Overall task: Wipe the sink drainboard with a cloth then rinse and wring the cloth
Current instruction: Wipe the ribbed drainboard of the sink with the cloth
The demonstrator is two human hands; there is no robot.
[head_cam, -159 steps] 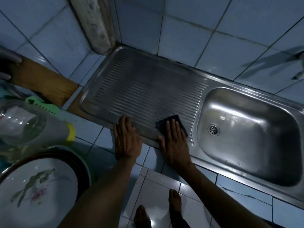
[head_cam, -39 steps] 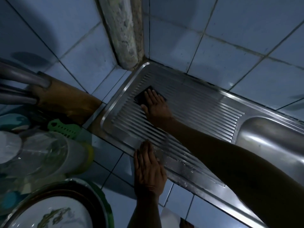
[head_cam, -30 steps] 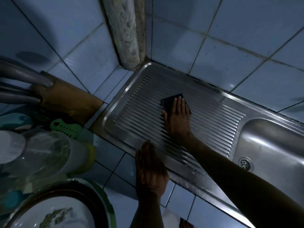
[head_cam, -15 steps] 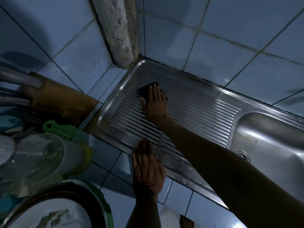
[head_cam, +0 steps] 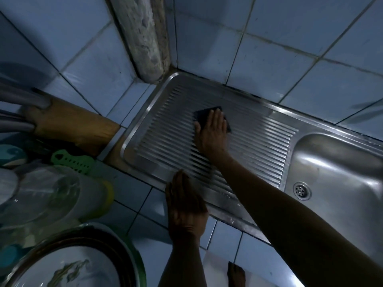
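The ribbed steel drainboard (head_cam: 165, 129) runs from the tiled corner to the sink basin (head_cam: 339, 175) on the right. A small dark cloth (head_cam: 202, 114) lies flat on the ribs near the back middle. My right hand (head_cam: 211, 133) presses down on it with fingers stretched out, covering most of it. My left hand (head_cam: 184, 204) rests flat, palm down, on the front rim of the drainboard and the tiled counter edge, holding nothing. The basin's drain (head_cam: 301, 190) shows at its left end.
A wooden board (head_cam: 70, 125) lies left of the drainboard. A green perforated utensil (head_cam: 70, 161), clear plastic containers (head_cam: 47, 193) and a patterned plate (head_cam: 68, 270) crowd the lower left. A rough pillar (head_cam: 143, 38) stands in the tiled corner. Blue tile walls enclose the back.
My right hand has slid the cloth to the right along the ribs from the left part of the drainboard. My left hand has stayed on the front rim.
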